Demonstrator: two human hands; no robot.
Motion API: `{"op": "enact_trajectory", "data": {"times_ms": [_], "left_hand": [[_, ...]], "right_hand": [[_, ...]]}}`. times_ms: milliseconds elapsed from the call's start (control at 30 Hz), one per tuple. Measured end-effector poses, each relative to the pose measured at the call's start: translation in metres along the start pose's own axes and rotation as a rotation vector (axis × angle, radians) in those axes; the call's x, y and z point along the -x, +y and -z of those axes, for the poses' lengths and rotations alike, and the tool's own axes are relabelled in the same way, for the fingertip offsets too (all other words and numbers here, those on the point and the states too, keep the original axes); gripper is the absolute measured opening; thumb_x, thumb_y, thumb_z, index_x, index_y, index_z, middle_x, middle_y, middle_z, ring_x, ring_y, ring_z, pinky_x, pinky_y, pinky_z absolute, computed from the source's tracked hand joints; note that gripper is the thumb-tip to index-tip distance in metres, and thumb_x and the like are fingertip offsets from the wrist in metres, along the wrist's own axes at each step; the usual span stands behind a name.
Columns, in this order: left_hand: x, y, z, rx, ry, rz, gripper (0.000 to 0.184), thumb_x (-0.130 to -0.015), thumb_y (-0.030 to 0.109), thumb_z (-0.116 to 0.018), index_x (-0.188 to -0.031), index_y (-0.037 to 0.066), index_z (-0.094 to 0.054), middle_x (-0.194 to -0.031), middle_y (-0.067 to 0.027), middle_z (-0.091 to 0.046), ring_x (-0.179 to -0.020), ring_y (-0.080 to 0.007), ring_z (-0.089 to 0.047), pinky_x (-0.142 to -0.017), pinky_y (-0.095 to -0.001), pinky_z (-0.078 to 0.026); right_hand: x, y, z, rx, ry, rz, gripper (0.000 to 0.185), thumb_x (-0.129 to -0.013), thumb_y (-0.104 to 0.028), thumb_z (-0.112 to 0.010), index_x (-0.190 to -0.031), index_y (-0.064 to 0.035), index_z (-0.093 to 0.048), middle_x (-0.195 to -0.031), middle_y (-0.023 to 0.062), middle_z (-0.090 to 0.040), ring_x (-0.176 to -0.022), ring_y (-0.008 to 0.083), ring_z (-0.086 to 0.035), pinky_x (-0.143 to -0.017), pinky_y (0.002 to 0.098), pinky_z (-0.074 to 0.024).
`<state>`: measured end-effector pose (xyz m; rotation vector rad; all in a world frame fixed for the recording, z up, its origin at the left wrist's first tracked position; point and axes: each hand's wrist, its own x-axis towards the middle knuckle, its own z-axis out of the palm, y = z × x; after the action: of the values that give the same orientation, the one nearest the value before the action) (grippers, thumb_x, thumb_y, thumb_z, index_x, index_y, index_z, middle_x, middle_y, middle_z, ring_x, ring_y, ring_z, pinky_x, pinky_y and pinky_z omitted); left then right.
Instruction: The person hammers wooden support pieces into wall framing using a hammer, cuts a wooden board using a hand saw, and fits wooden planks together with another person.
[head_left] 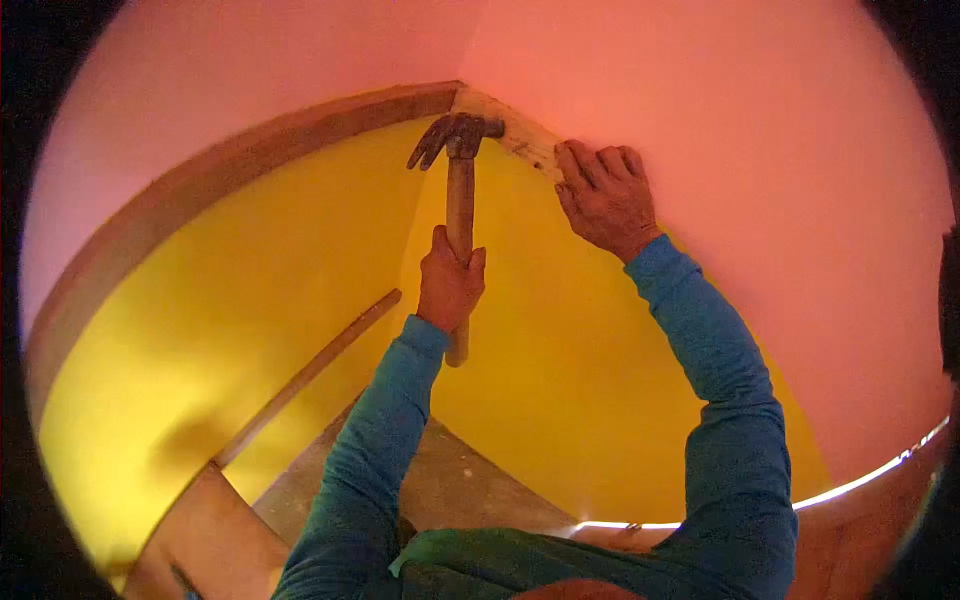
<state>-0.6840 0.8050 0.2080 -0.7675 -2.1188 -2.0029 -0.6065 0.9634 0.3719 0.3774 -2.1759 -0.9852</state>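
The left hand [452,288] is wrapped around the handle of the hammer [461,195], below its middle, probably for swing and control. The hammer is held up before the corner of the yellow wall [530,340], its handle nearly upright in view, claw pointing left, striking face right toward the pale strip [522,142]. The right hand [608,200], fingers bent, is at the strip, perhaps steadying it; whether it pinches anything, I cannot tell.

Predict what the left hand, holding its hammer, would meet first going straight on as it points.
With the hammer leading, the left hand would probably meet the wall corner by the brown strip; depth is unclear.
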Motion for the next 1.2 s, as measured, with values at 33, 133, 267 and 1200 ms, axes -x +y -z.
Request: {"op": "enact_trajectory", "data": {"times_ms": [33,133,267,1200], "left_hand": [[0.0,-0.004,-0.004,0.026,0.013,-0.009,0.036,-0.077,0.016,-0.065,-0.097,-0.001,-0.04,-0.077,-0.0263,-0.058,-0.073,-0.0435,-0.06,-0.06,-0.0454,-0.049],[-0.006,-0.026,-0.022,0.1,0.046,-0.01,0.036,-0.077,0.016,-0.065,-0.096,-0.001,-0.041,-0.076,-0.0253,-0.059,-0.072,-0.0436,-0.06,-0.06,-0.0451,-0.049],[0.016,-0.014,-0.014,0.132,0.074,0.026,0.036,-0.076,0.017,-0.067,-0.096,0.0,-0.043,-0.07,-0.0187,-0.059,-0.066,-0.0368,-0.062,-0.057,-0.0414,-0.049],[0.134,0.032,-0.08,0.8,0.414,0.278,0.039,-0.072,0.017,-0.068,-0.099,0.003,-0.044,-0.068,-0.0068,-0.055,-0.059,-0.0185,-0.056,-0.052,-0.0358,-0.046]], "right_hand": [[-0.001,0.0,-0.002,0.017,0.031,0.019,0.043,-0.076,-0.025,-0.059,-0.113,-0.0027,-0.055,-0.11,0.0102,-0.056,-0.092,0.0241,-0.051,-0.081,0.0414,-0.0389],[-0.001,-0.004,-0.005,0.049,0.083,0.037,0.039,-0.077,-0.024,-0.059,-0.11,-0.0041,-0.057,-0.104,0.0079,-0.058,-0.088,0.0232,-0.051,-0.077,0.0403,-0.0391],[0.002,-0.001,-0.012,0.08,0.083,0.014,0.038,-0.078,-0.025,-0.059,-0.111,-0.0052,-0.057,-0.1,0.0053,-0.058,-0.084,0.0223,-0.05,-0.073,0.0392,-0.0394],[0.005,-0.004,-0.013,0.182,0.132,0.047,0.038,-0.076,-0.029,-0.058,-0.107,-0.0077,-0.058,-0.09,0.0036,-0.058,-0.081,0.0227,-0.051,-0.063,0.0418,-0.0401]]}}
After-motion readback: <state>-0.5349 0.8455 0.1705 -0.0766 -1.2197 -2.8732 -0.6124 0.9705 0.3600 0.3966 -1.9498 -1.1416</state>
